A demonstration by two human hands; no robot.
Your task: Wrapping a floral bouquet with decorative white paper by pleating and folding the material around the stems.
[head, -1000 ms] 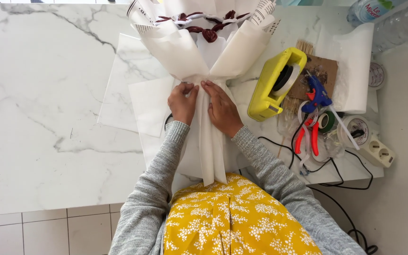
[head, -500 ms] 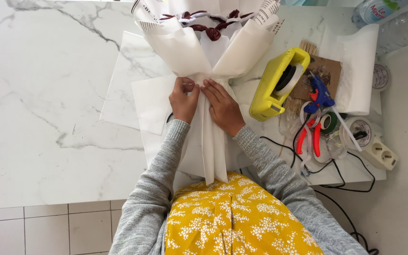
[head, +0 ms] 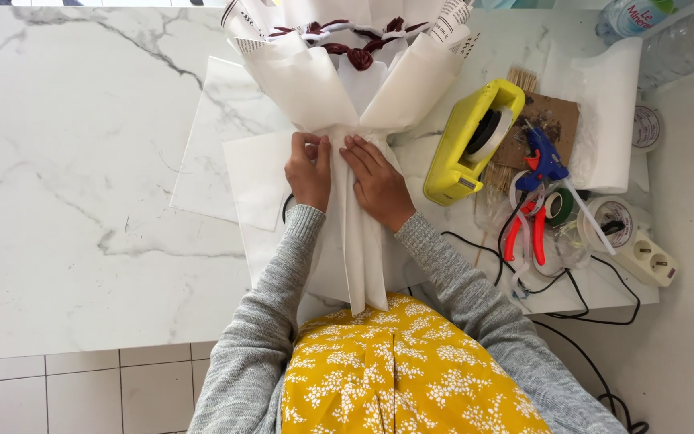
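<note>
**Both hands pinching the waist of a paper-wrapped bouquet**

Nearest to me, the long white tail of the wrapping paper (head: pixel 363 257) hangs off the table edge and over my yellow flowered apron (head: pixel 395 370). Just above it my two hands sit side by side on the narrow waist of the bouquet (head: pixel 347 72), which lies on the marble table (head: pixel 82 201) with its head pointing away from me.

My left hand (head: pixel 308 170) is curled, its fingers tucked in and gripping the gathered paper on the left of the waist. My right hand (head: pixel 377 181) lies flatter, fingers together and pressed down on the paper at the same spot, its fingertips almost touching those of the left.

Under the bouquet lie loose white sheets (head: pixel 226 137), spread out to my left.

To my right, near the right hand, stands a yellow tape dispenser (head: pixel 471 145). Beyond it lie a blue glue gun (head: pixel 544 157), red-handled pliers (head: pixel 524 233), rolls of tape (head: pixel 608 221), a white power socket (head: pixel 648 259) and black cables (head: pixel 556 285).

Farthest off, the paper fans open around dark red flowers (head: pixel 359 55), and plastic bottles (head: pixel 660 32) lie at the far right corner.
</note>
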